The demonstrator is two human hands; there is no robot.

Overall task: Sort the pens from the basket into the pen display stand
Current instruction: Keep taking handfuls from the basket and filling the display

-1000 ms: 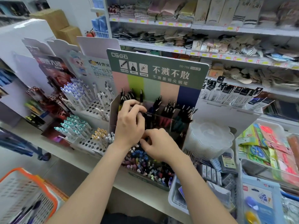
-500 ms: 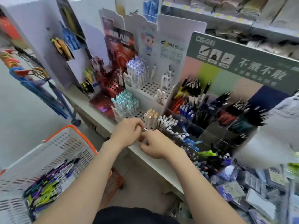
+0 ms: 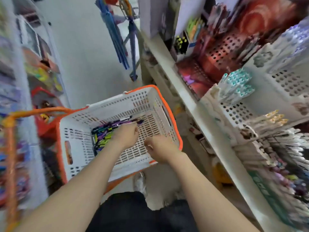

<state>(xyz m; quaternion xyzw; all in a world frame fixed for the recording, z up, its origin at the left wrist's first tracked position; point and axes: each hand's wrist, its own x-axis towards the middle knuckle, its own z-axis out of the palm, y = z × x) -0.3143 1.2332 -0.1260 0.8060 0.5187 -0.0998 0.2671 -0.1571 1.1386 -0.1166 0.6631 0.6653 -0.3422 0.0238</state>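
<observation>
**Onlooker A:** You're closer. What has the left hand [image 3: 127, 134] got?

**Onlooker B:** It's down inside the basket [image 3: 117, 104], fingers bent over the heap of pens [image 3: 105, 131]. I cannot tell if they have closed on one, because the view smears just there. A purple pen pokes out past the knuckles.

**A:** And the right hand [image 3: 160, 148]?

**B:** Just beside the left, above the basket's slotted floor. Its fingers are curled under with nothing showing in them, and it touches no pen.

**A:** So how far along is the sorting?

**B:** Mid-job, I'd judge. A loose bundle of purple, green, yellow and black pens lies toward one side of the basket and covers only part of its floor. On the shelf [image 3: 192, 104] to the person's right, the pen display stand [image 3: 274, 153] bristles with pens. It is too blurred to count them or to see which slots are free.

**A:** What's left to do?

**B:** The whole bundle. The basket sits low in the aisle, below the shelf edge, so each pen must come up and across to the stand. Farther along the shelf, white perforated racks [image 3: 237, 113] hold teal-capped pens [image 3: 237, 86], which look like other stock.
</observation>
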